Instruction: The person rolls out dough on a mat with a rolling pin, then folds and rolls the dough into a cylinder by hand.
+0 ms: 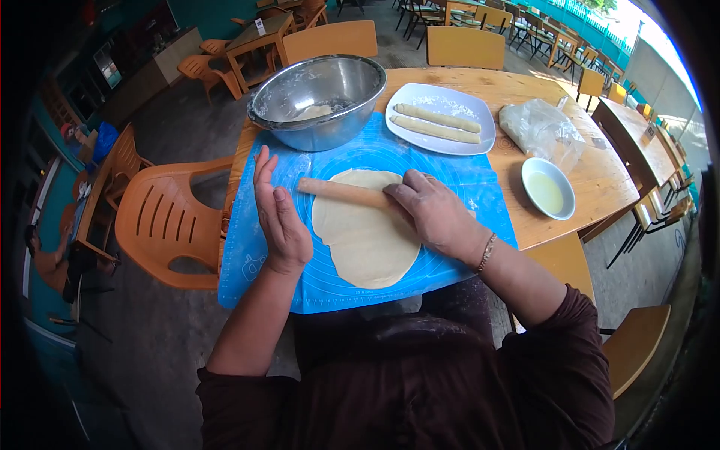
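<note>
A wooden rolling pin [341, 192] lies across the upper part of a flat, roughly round sheet of dough [367, 244]. The dough rests on a blue silicone mat [465, 247] with printed measuring rings. Wrapped over the pin's right end is my right hand [435, 210], which hides that end. My left hand [279, 214] is raised on edge just left of the pin's other end, fingers stretched out, holding nothing. On a white plate [397, 139] beyond the mat's far edge lie two rolled dough strips [439, 124] dusted with flour.
A metal mixing bowl [315, 127] with dough and flour inside stands at the back left. To the right are a plastic bag [544, 127] and a small bowl [549, 189] of pale yellowish liquid. An orange chair [169, 225] adjoins the table's left side. Another person sits far left.
</note>
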`<state>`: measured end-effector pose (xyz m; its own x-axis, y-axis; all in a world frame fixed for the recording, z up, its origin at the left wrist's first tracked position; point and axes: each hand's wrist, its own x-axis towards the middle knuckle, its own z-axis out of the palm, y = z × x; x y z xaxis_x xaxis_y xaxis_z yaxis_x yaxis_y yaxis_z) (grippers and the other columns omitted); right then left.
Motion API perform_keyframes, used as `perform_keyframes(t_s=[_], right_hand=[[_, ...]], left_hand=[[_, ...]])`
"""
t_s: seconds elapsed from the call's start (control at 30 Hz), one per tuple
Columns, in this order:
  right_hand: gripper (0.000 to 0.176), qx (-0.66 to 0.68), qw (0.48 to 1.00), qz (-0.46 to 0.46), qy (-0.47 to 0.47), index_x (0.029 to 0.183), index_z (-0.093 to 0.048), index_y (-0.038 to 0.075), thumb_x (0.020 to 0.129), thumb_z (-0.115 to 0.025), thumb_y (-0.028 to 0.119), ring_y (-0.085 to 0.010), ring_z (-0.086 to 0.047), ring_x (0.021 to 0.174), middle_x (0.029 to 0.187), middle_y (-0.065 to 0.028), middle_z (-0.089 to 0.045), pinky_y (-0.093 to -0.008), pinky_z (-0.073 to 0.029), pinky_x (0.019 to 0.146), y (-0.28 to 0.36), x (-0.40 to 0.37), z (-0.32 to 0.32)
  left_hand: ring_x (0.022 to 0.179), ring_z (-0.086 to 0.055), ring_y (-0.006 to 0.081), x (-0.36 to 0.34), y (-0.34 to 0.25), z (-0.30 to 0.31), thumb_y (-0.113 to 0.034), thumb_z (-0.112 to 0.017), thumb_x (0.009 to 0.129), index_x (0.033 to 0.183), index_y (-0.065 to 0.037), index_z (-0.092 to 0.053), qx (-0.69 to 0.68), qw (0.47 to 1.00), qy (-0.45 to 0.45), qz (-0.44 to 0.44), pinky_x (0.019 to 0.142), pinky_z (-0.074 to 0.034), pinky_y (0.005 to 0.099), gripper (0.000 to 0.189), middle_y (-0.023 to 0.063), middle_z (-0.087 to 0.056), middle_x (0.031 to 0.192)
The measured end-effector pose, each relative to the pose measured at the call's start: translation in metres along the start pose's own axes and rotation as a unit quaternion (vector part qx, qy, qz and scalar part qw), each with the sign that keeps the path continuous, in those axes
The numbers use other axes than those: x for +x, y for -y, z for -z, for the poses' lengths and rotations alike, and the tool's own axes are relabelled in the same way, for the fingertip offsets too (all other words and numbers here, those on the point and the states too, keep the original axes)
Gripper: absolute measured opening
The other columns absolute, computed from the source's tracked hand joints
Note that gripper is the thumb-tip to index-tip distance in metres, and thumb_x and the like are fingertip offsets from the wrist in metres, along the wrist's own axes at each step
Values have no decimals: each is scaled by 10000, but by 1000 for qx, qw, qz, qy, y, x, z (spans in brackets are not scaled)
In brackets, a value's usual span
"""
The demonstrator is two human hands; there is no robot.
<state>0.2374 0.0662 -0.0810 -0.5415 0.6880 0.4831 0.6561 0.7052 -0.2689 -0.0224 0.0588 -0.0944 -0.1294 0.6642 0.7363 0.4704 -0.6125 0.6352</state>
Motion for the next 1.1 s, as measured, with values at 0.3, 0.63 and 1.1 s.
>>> perform_keyframes(t_s=[0.3, 0.63, 1.1], right_hand=[[310, -4, 999, 26, 41, 1213, -688, 22, 919, -679, 121, -319, -580, 1011, 1037, -134, -612, -438, -483, 901, 0, 18, -19], [496, -83, 990, 75, 82, 1447, -522, 11, 970, -586, 133, -333, -515, 1377, 1499, -187, -519, -480, -419, 1087, 42, -34, -2], [820, -122, 959, -134, 220, 1568, -338, -7, 1051, -251, 623, -471, -41, 1554, 1656, -301, -162, -583, -84, 1251, 23, 20, -8]], left_hand=[[1492, -342, 365, -4, -11, -5, -338, -281, 1116, 1415, 4, -551, 224, 911, 345, -20, 1245, -210, 478, 529, 192, -498, 1519], [1307, -553, 392, -2, -53, 35, -258, -345, 1101, 1317, 28, -619, 184, 907, 378, -16, 1133, -374, 466, 451, 232, -656, 1299], [1576, 80, 367, 24, -10, 0, -565, -133, 1074, 1628, -74, -216, 309, 813, 484, 98, 1259, 59, 526, 745, 180, -64, 1709]])
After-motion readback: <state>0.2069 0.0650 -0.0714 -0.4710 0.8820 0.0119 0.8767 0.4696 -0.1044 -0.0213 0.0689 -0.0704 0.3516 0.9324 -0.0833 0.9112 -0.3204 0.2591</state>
